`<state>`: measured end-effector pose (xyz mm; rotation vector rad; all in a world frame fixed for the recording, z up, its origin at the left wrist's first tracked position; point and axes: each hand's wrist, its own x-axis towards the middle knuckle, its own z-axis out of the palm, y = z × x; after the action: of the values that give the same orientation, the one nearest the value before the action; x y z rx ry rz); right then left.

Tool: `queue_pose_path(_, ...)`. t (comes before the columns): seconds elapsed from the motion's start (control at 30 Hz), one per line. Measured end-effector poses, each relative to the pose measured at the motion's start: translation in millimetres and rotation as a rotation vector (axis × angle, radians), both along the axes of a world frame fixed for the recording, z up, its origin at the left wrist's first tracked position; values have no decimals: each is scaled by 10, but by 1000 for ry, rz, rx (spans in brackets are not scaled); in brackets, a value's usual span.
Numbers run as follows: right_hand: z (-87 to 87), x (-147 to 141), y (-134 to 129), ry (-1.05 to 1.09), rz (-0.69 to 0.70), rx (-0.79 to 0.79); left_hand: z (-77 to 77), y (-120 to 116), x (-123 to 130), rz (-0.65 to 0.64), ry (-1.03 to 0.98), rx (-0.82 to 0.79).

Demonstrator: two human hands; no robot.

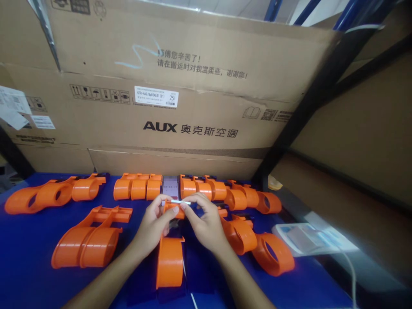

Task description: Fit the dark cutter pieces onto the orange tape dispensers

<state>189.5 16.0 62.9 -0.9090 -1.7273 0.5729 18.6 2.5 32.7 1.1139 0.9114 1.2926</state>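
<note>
In the head view, an orange tape dispenser (170,264) is in front of me, its round ring toward me and its narrow head between my hands. My left hand (152,225) is closed around the left side of that head, with the thumb on its near face. A thin silver serrated blade (179,202) lies along the head's top edge. My right hand (205,221) pinches the blade's right end between thumb and index finger. Whether the blade is fixed to the head, I cannot tell. My fingers partly hide the head.
Several orange dispensers (86,249) stand left, right and along the back of the blue tabletop (28,253). A phone (170,187) leans behind my hands. At right lies a white box (280,234) with a cable (352,270). A large carton (199,98) and dark rack post (289,120) bound the back.
</note>
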Motion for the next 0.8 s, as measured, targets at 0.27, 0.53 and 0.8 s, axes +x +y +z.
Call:
queue_pose_path(0.27,-11,83,38,31,-164,9,102,11,-76,66,-65,-19)
queue_pose_path(0.53,0,201,136,-81,-134,114,137,0,-101,77,-131,-40)
queue_pose_path(0.8,-150,66,66,-587,92,125,125,-35,-63,28,-120,-11)
